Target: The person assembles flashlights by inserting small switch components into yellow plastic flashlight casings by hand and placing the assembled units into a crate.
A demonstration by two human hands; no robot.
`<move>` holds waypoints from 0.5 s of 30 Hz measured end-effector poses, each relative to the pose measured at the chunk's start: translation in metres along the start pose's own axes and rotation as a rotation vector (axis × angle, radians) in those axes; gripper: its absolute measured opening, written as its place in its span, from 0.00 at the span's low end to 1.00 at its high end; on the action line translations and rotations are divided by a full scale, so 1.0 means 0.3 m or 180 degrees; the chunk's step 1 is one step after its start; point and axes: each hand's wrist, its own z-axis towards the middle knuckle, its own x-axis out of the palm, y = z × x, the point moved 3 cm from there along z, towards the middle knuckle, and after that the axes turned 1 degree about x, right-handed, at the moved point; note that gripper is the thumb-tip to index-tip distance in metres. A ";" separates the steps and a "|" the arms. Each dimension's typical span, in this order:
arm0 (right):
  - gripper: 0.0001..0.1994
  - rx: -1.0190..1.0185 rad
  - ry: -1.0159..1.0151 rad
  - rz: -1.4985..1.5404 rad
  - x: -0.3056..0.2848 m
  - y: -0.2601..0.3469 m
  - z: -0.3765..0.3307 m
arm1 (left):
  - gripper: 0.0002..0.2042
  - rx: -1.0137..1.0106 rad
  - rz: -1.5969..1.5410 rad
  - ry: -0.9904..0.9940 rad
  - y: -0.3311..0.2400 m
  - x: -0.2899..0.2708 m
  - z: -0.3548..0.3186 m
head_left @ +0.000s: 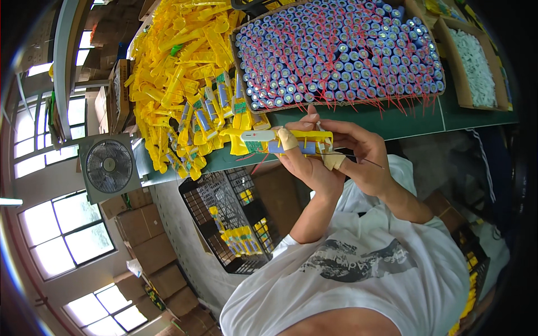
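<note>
Both my hands hold one yellow plastic casing (305, 136) above the near edge of the green table (403, 120). A blue cell (277, 147) lies in the casing, which has a white piece (256, 135) at its left end. My left hand (305, 165) grips it from below, with a taped finger laid over the top. My right hand (361, 151) pinches the right end with a taped thumb, and a thin dark rod or wire (371, 163) sticks out to the right from it.
A big heap of yellow casings (174, 73) covers the table's left. A cardboard tray of blue cells with red wires (342, 50) sits behind my hands, with a box of white parts (475, 67) to its right. Below are a black wire crate (224, 224), a fan (109, 166) and cardboard boxes (148, 246).
</note>
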 end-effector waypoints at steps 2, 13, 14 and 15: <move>0.26 -0.0075 -0.0074 -0.0153 0.006 0.008 -0.001 | 0.16 0.0118 0.0075 -0.0004 0.001 -0.004 -0.001; 0.22 -0.0343 -0.0458 -0.1033 -0.003 0.036 -0.017 | 0.12 0.0790 0.0534 0.0137 -0.013 0.018 -0.029; 0.22 -0.0208 -0.0553 -0.0992 -0.003 0.036 -0.015 | 0.12 0.0782 0.0535 0.0135 -0.006 0.017 -0.029; 0.21 -0.0073 -0.0650 -0.0950 -0.003 0.034 -0.013 | 0.12 0.0951 0.0583 0.0049 -0.002 0.014 -0.028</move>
